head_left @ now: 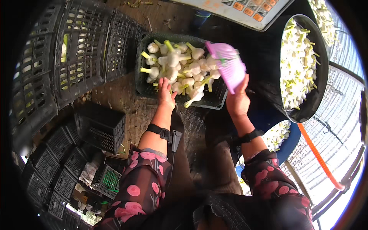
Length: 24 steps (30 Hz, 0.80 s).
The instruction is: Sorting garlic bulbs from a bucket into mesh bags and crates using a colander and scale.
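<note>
A dark plastic crate (147,89) in front of me is filled with white garlic bulbs (186,63) with short green stems. My right hand (238,100) grips the rim of a pink plastic basket (229,64), which tilts over the crate's right end. Some bulbs lie against the basket's left side; its inside is partly hidden from view. At the crate's near edge, my left hand (167,94) has its fingers spread against the bulbs and holds nothing.
Stacked black slatted crates (82,46) stand at the left, with a black crate (101,126) lower down. On the right are a large dark tub (324,82) of garlic and a blue tub (293,143). A scale's keypad panel (247,13) sits at the top.
</note>
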Available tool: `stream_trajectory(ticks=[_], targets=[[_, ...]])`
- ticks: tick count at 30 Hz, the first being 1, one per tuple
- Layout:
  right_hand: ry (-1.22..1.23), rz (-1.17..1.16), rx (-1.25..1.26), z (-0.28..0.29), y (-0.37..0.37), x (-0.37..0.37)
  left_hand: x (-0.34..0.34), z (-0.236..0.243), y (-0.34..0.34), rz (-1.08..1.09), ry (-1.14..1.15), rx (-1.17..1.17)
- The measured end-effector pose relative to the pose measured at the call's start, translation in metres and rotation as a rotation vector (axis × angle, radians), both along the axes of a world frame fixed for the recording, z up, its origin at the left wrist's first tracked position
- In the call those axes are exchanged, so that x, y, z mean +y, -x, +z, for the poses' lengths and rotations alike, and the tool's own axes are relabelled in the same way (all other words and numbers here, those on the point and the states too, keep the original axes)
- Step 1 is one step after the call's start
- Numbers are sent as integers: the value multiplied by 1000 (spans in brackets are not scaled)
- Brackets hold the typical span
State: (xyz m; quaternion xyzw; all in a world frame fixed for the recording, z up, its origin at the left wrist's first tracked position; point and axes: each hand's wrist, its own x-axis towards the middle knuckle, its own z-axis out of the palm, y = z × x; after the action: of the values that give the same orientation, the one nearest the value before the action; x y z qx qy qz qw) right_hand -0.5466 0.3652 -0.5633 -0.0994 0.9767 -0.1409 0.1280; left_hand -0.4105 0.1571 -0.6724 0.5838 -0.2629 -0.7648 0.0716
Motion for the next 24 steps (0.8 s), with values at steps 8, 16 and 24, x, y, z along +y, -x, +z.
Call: stream_trajectory(ticks=[8,16,24], targets=[[494,-259,-1,68,32,107,34,23,-3,-72,126,-394],[602,-998,-110,130,147,261,151,101,192,-514,499,248],[228,-955,-345,4,230,308,241,131,350,-751,1113,-121]])
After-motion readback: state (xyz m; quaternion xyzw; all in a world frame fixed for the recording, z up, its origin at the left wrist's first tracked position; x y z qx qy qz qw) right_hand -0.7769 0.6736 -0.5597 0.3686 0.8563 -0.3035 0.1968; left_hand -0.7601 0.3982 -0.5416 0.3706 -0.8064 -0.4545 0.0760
